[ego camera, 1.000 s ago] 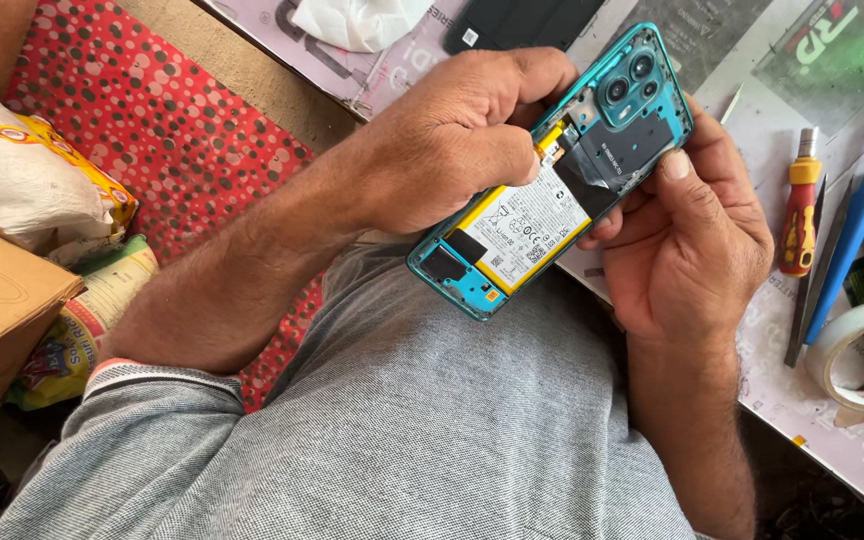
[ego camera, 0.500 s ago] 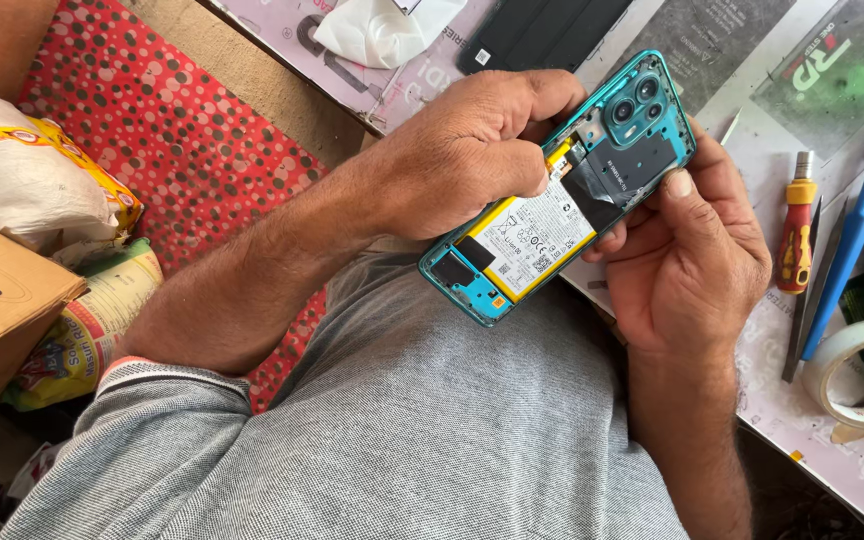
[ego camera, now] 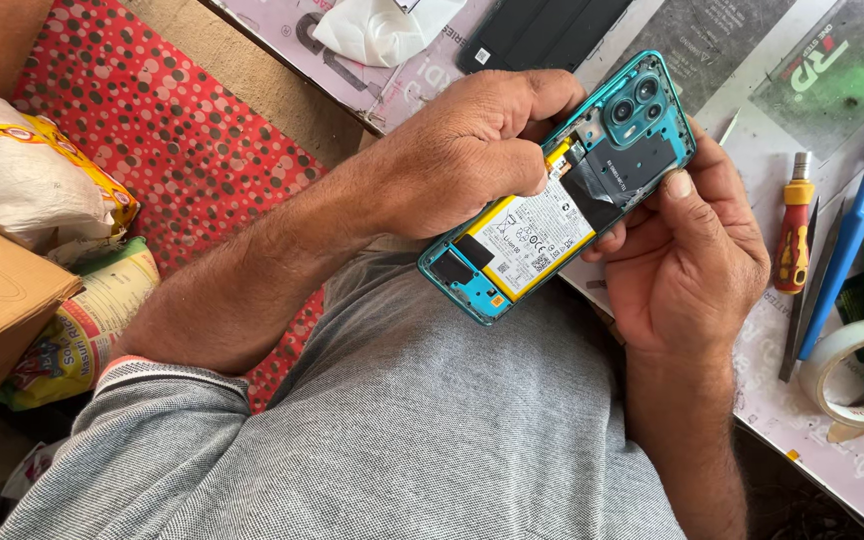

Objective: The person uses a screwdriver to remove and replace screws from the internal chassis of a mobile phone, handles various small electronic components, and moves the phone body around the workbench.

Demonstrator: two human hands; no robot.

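Showing an opened teal smartphone (ego camera: 562, 190) held above the lap at the desk (ego camera: 832, 440) edge. Right hand (ego camera: 697, 260) grips its lower edge, thumb on the rim; left hand (ego camera: 472, 150) closes over its upper edge, fingertips pinched near the white battery (ego camera: 532, 238). A red-handled screwdriver (ego camera: 792, 240) and tape roll (ego camera: 857, 375) lie nearby.
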